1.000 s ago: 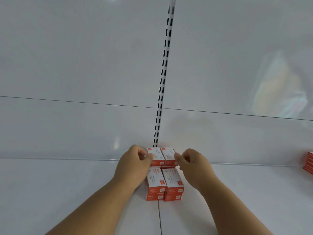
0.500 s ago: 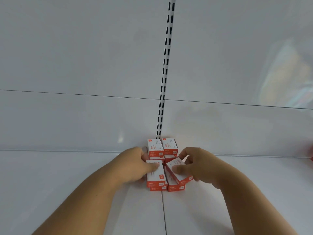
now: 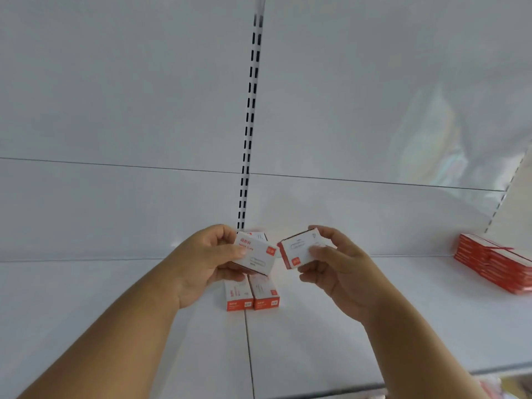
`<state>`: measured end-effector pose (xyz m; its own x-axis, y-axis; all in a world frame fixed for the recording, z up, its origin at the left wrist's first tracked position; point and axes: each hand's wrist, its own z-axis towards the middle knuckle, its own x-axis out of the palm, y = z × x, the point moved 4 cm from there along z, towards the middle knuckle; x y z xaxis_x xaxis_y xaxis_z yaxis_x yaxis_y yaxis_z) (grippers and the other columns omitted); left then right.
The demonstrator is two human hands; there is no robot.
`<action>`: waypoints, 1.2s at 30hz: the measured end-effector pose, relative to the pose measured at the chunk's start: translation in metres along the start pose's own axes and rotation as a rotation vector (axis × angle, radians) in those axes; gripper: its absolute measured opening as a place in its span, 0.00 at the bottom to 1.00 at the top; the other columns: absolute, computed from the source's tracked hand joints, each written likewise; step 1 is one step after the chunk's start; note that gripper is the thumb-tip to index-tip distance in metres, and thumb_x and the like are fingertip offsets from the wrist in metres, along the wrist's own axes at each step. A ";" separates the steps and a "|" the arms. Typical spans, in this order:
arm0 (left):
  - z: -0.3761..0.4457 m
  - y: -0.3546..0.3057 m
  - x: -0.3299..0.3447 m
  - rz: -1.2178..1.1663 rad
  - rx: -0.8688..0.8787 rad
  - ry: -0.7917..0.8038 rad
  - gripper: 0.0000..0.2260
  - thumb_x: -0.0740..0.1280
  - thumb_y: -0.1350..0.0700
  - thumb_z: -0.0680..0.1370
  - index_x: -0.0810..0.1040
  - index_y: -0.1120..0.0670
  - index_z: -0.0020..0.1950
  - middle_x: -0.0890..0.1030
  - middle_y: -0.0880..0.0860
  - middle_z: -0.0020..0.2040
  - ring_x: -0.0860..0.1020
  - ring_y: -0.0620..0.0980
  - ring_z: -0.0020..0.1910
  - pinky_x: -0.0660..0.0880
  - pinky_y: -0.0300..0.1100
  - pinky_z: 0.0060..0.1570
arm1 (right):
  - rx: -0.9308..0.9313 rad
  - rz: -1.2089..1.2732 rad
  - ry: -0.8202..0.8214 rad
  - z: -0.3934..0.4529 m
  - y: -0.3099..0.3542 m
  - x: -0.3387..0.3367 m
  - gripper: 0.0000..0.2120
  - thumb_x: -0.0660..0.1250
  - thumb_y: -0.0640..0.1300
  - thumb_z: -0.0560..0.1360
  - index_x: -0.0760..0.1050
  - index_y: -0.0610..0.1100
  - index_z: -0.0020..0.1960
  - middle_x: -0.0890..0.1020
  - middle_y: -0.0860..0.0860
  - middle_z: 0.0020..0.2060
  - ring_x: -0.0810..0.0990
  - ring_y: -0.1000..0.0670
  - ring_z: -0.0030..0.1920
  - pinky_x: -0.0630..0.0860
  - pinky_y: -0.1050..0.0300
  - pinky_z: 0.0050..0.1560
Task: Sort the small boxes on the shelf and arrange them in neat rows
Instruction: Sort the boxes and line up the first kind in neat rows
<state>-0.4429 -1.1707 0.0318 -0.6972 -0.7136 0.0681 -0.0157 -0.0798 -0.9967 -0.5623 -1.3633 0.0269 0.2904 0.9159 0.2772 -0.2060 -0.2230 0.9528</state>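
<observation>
Head view showed two bare hands raised just above the white metal shelf (image 3: pixel 316 326), each gripping one small white-and-orange cardboard box. The left hand (image 3: pixel 201 263), left of the frame's centre, had its thumb across the top face and its fingers curled under the left-held box (image 3: pixel 256 256), which was tilted with its orange logo toward the right. The right hand (image 3: pixel 331 266), right of centre, pinched the right-held box (image 3: pixel 298 250) with the thumb on the white face and the fingers behind; this box was tilted too, its orange edge turned to the left. The two held boxes were near each other but apart, a narrow gap showing between them.

Below the hands, in the lower centre of the frame, two more small boxes (image 3: pixel 253 295) of the same kind lay side by side, touching, on the shelf, their orange ends toward the camera. Behind the left-held box, part of at least one further box (image 3: pixel 260 235) showed against the white back panel (image 3: pixel 115 110); how many stood there could not be told. At the right edge of the frame a stack of orange-and-white boxes (image 3: pixel 495 264) sat well apart from the hands, its count unclear. One slotted upright strip (image 3: pixel 250 110) ran up the back panel at centre.
</observation>
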 end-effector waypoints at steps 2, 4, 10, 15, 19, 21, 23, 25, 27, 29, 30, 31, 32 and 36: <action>-0.003 -0.001 0.004 -0.068 0.010 0.015 0.04 0.64 0.67 0.78 0.72 0.62 0.52 0.84 0.65 0.50 0.84 0.62 0.48 0.82 0.44 0.38 | -0.003 0.050 0.026 -0.010 0.000 0.000 0.14 0.61 0.32 0.78 0.74 0.38 0.62 0.81 0.36 0.49 0.78 0.41 0.42 0.79 0.50 0.43; -0.008 -0.002 0.011 -0.076 0.024 0.026 0.08 0.64 0.68 0.78 0.74 0.60 0.56 0.84 0.65 0.50 0.84 0.64 0.47 0.82 0.45 0.37 | -0.005 0.050 0.024 -0.019 0.000 -0.001 0.14 0.61 0.32 0.78 0.74 0.35 0.62 0.82 0.36 0.50 0.79 0.41 0.43 0.79 0.51 0.43; -0.024 -0.003 0.036 0.178 0.085 -0.037 0.08 0.65 0.65 0.78 0.80 0.54 0.51 0.85 0.60 0.47 0.81 0.56 0.34 0.79 0.47 0.38 | -0.025 0.062 -0.036 -0.045 0.006 -0.015 0.16 0.68 0.37 0.69 0.78 0.35 0.56 0.82 0.39 0.45 0.78 0.48 0.38 0.74 0.60 0.34; -0.040 0.004 0.059 0.240 0.085 -0.062 0.07 0.66 0.65 0.79 0.79 0.54 0.51 0.86 0.54 0.46 0.84 0.51 0.38 0.81 0.46 0.40 | -0.037 0.078 -0.083 -0.063 0.012 -0.033 0.17 0.65 0.30 0.74 0.75 0.42 0.61 0.82 0.38 0.45 0.77 0.44 0.37 0.74 0.56 0.34; -0.053 0.018 0.065 0.336 0.129 -0.154 0.09 0.67 0.63 0.79 0.79 0.50 0.52 0.84 0.56 0.47 0.83 0.53 0.36 0.80 0.48 0.41 | 0.013 -0.107 -0.063 -0.073 0.010 -0.044 0.15 0.62 0.27 0.76 0.75 0.40 0.59 0.81 0.33 0.50 0.80 0.40 0.40 0.76 0.51 0.40; -0.058 0.027 0.064 0.408 0.111 -0.202 0.09 0.68 0.61 0.79 0.80 0.46 0.52 0.83 0.53 0.49 0.85 0.52 0.37 0.80 0.46 0.41 | 0.049 -0.205 -0.077 -0.075 0.007 -0.050 0.12 0.64 0.27 0.75 0.73 0.38 0.56 0.82 0.34 0.50 0.82 0.39 0.41 0.77 0.51 0.39; -0.063 0.036 0.065 0.465 0.075 -0.213 0.10 0.69 0.61 0.79 0.80 0.45 0.51 0.82 0.51 0.51 0.85 0.52 0.39 0.81 0.45 0.41 | 0.084 -0.339 -0.060 -0.076 0.004 -0.052 0.12 0.67 0.28 0.75 0.73 0.39 0.55 0.84 0.37 0.48 0.84 0.41 0.41 0.77 0.52 0.39; -0.068 0.045 0.066 0.502 0.032 -0.227 0.10 0.69 0.60 0.78 0.80 0.44 0.50 0.83 0.51 0.52 0.85 0.51 0.41 0.83 0.47 0.45 | 0.111 -0.572 -0.027 -0.075 0.000 -0.053 0.11 0.70 0.33 0.74 0.75 0.43 0.52 0.84 0.41 0.45 0.83 0.45 0.39 0.74 0.54 0.38; -0.074 0.051 0.068 0.599 -0.005 -0.254 0.08 0.68 0.57 0.79 0.79 0.43 0.52 0.83 0.48 0.51 0.85 0.48 0.41 0.82 0.47 0.48 | 0.142 -0.772 0.001 -0.073 -0.006 -0.054 0.08 0.72 0.38 0.72 0.78 0.48 0.48 0.85 0.44 0.43 0.78 0.48 0.36 0.70 0.55 0.34; -0.077 0.053 0.069 0.681 -0.012 -0.284 0.07 0.67 0.54 0.80 0.78 0.42 0.54 0.84 0.46 0.48 0.85 0.43 0.39 0.81 0.46 0.50 | 0.161 -0.873 0.040 -0.072 -0.011 -0.054 0.07 0.72 0.42 0.72 0.78 0.51 0.47 0.85 0.47 0.42 0.80 0.46 0.36 0.72 0.54 0.33; -0.078 0.053 0.070 0.691 -0.011 -0.294 0.07 0.67 0.53 0.80 0.77 0.42 0.54 0.84 0.46 0.47 0.84 0.43 0.39 0.81 0.46 0.50 | 0.155 -0.904 0.056 -0.072 -0.012 -0.054 0.07 0.72 0.43 0.72 0.77 0.52 0.47 0.85 0.48 0.41 0.82 0.46 0.38 0.75 0.54 0.35; -0.079 0.053 0.070 0.695 -0.011 -0.303 0.07 0.67 0.53 0.80 0.77 0.41 0.55 0.84 0.46 0.47 0.84 0.42 0.40 0.81 0.45 0.50 | 0.135 -0.929 0.063 -0.071 -0.013 -0.054 0.07 0.73 0.44 0.72 0.77 0.52 0.47 0.85 0.49 0.42 0.83 0.47 0.38 0.76 0.55 0.37; -0.079 0.053 0.071 0.699 -0.010 -0.312 0.07 0.66 0.53 0.80 0.77 0.41 0.55 0.84 0.46 0.47 0.84 0.42 0.42 0.80 0.43 0.49 | 0.106 -0.956 0.056 -0.070 -0.013 -0.054 0.08 0.73 0.44 0.71 0.77 0.51 0.48 0.84 0.50 0.42 0.82 0.50 0.37 0.76 0.57 0.38; -0.079 0.055 0.077 0.815 -0.011 -0.316 0.11 0.67 0.52 0.80 0.74 0.41 0.61 0.77 0.43 0.54 0.77 0.39 0.50 0.74 0.34 0.48 | 0.030 -1.129 -0.020 -0.069 -0.009 -0.051 0.12 0.73 0.49 0.70 0.71 0.48 0.47 0.79 0.54 0.39 0.79 0.55 0.33 0.70 0.62 0.32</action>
<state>-0.5534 -1.1751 -0.0213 -0.2626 -0.7054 -0.6584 0.3931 0.5449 -0.7406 -0.6400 -1.3851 -0.0047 0.3109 0.5931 -0.7427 0.2059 0.7208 0.6618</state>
